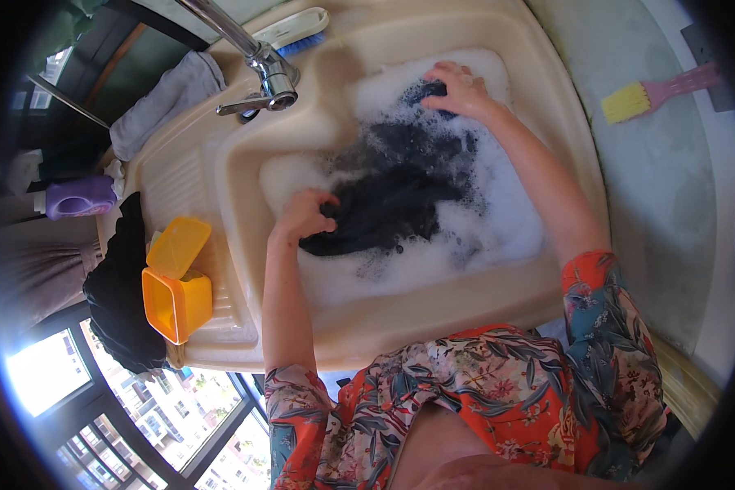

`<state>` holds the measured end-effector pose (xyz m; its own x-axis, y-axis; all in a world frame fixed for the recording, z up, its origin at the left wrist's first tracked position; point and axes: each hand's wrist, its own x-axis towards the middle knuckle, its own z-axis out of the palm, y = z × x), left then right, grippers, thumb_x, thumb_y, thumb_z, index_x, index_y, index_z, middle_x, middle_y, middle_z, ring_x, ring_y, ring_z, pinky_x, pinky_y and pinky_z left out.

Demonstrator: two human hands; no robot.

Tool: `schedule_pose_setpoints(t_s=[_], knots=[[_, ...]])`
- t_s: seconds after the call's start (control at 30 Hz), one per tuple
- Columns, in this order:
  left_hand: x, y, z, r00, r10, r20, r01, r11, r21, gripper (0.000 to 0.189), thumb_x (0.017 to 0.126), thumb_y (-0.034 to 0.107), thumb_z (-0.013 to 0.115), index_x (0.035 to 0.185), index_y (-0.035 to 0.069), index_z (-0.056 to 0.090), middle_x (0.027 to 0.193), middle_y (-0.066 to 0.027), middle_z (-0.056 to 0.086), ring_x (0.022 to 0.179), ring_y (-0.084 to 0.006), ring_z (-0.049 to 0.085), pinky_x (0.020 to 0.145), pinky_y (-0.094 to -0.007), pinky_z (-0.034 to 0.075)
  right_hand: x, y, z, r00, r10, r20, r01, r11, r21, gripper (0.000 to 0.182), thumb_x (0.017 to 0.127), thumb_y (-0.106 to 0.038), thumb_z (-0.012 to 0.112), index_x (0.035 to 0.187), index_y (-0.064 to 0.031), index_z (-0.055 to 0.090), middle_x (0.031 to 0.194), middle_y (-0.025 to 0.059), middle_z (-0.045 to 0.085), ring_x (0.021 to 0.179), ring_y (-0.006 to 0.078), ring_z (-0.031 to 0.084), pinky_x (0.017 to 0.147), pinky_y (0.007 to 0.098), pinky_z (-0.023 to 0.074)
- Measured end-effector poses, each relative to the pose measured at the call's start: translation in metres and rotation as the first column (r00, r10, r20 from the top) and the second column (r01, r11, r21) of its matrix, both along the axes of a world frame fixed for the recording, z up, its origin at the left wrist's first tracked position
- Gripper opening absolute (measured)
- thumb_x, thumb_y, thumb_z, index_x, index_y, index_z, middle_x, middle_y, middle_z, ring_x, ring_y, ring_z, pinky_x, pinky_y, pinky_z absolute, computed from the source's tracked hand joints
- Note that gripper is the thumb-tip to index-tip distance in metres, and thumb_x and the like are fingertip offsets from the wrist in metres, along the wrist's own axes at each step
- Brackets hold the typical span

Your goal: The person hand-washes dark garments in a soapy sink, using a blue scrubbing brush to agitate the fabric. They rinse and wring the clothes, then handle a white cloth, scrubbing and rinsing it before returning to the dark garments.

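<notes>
A dark garment (392, 202) lies spread in the soapy water (490, 226) of a beige sink basin (404, 297). At its left end, my left hand (309, 214) grips the cloth between thumb and fingers. Farther back on the right, my right hand (456, 89) has its fingers curved over a dark blue part of cloth poking out of the foam; whether it pinches the cloth cannot be told. Suds hide much of the garment's outline.
A chrome faucet (272, 79) reaches over the basin's back left. Behind it rests a blue-bristled brush (294, 30). Leftward are a grey cloth (165, 104), a purple bottle (81, 197), a black garment (122, 294) and an open orange container (193, 303). A yellow-bristled brush (628, 103) hangs at right.
</notes>
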<state>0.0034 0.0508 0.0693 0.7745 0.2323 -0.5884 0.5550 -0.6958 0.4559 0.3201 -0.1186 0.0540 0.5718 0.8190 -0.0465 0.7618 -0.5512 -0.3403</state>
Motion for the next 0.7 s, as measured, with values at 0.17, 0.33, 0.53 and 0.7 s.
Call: schedule_pose_setpoints(t_s=[0.17, 0.33, 0.53, 0.7], knots=[[0.071, -0.031, -0.062, 0.79, 0.436, 0.432, -0.393, 0.9, -0.188, 0.07, 0.064, 0.021, 0.07, 0.124, -0.002, 0.043, 0.116, -0.0244, 0.052, 0.11, -0.0342, 0.049, 0.093, -0.0355, 0.04, -0.038, -0.002, -0.078, 0.999, -0.045, 0.018, 0.048, 0.968, -0.248, 0.044, 0.082, -0.023, 0.051, 0.125, -0.017, 0.045, 0.131, 0.011, 0.039, 0.116, 0.0362, 0.039, 0.091, 0.0574, 0.036], [0.074, -0.068, -0.153, 0.866, 0.5, 0.027, -0.498, 0.866, -0.042, 0.054, 0.072, 0.017, 0.061, 0.117, -0.005, 0.043, 0.112, -0.0211, 0.054, 0.103, -0.0341, 0.053, 0.085, -0.0404, 0.045, -0.064, -0.047, -0.133, 0.998, -0.032, 0.059, 0.048, 0.956, -0.29, 0.027, 0.08, -0.021, 0.05, 0.1, -0.0081, 0.063, 0.107, 0.0136, 0.058, 0.103, 0.03, 0.052, 0.083, 0.04, 0.0453], [0.057, -0.057, -0.118, 0.353, 0.826, -0.439, -0.401, -0.29, -0.869, 0.055, 0.079, 0.035, 0.06, 0.122, 0.004, 0.044, 0.115, -0.0096, 0.054, 0.1, -0.0247, 0.054, 0.087, -0.0392, 0.042, -0.105, -0.024, -0.037, 0.916, -0.224, -0.332, 0.13, 0.95, -0.283, 0.049, 0.072, -0.054, 0.057, 0.078, -0.007, 0.067, 0.08, 0.0142, 0.065, 0.074, 0.0323, 0.063, 0.061, 0.0423, 0.0498], [0.084, -0.062, -0.122, 0.486, 0.797, -0.357, 0.03, -0.424, -0.905, 0.042, 0.09, 0.04, 0.044, 0.115, 0.007, 0.049, 0.114, -0.0071, 0.054, 0.103, -0.0211, 0.051, 0.088, -0.0355, 0.042, -0.202, -0.009, 0.019, 0.888, 0.39, -0.245, -0.252, 0.857, 0.449, 0.042, 0.075, -0.046, 0.058, 0.063, -0.0059, 0.058, 0.063, 0.0138, 0.059, 0.062, 0.032, 0.06, 0.057, 0.0405, 0.0485]])
